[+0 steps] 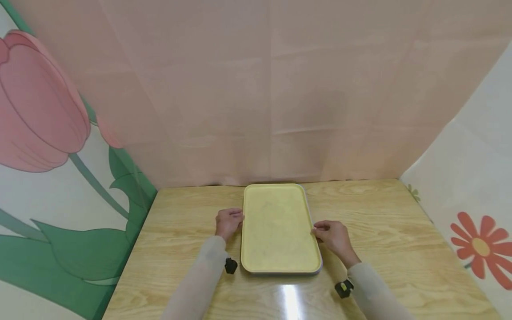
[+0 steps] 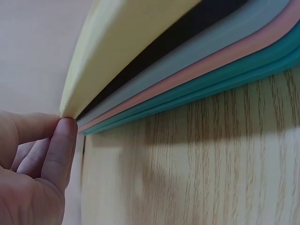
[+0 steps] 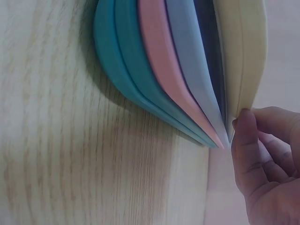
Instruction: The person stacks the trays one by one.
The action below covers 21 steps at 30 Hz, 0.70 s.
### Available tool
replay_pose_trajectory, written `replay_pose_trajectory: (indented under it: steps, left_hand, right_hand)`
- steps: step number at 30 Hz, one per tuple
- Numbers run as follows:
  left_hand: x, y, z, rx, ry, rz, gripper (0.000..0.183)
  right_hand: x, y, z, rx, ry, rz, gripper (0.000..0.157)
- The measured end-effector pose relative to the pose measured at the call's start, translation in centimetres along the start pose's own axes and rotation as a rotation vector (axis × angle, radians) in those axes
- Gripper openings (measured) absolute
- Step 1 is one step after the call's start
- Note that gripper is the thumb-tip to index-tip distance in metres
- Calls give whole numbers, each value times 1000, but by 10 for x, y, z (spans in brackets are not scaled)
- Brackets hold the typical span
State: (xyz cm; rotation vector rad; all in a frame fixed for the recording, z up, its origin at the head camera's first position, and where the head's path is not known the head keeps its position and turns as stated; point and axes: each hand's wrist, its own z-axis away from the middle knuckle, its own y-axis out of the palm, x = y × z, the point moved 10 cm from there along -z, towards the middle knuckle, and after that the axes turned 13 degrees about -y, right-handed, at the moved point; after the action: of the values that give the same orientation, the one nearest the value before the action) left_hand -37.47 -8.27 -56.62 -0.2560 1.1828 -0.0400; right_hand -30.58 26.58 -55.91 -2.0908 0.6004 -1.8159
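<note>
A yellow rectangular tray tops a stack of trays at the middle of the table. Its left edge is pinched between thumb and fingers of my left hand. On the opposite side my right hand pinches the right edge in the same way. Below the yellow tray, in the left wrist view, come a grey-blue tray, a pink tray and two teal trays at the bottom. A dark gap shows between the yellow rim and the grey-blue one, in both wrist views.
The stack stands on a wood-grain table, near its back edge. A pinkish cloth backdrop hangs behind. Side panels carry a printed tulip on the left and a red flower on the right.
</note>
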Motion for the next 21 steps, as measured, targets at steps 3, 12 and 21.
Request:
replay_pose_trajectory:
  steps: [3, 12, 21]
  left_hand:
    - [-2, 1, 1, -1, 2, 3, 24]
    - [4, 6, -3, 18, -14, 16, 23]
    - [7, 6, -4, -2, -13, -3, 21]
  right_hand:
    - [0, -2, 0, -16, 7, -14, 22]
    - [-1, -6, -1, -25, 10, -4, 22]
    - [-6, -3, 0, -24, 25, -18, 20]
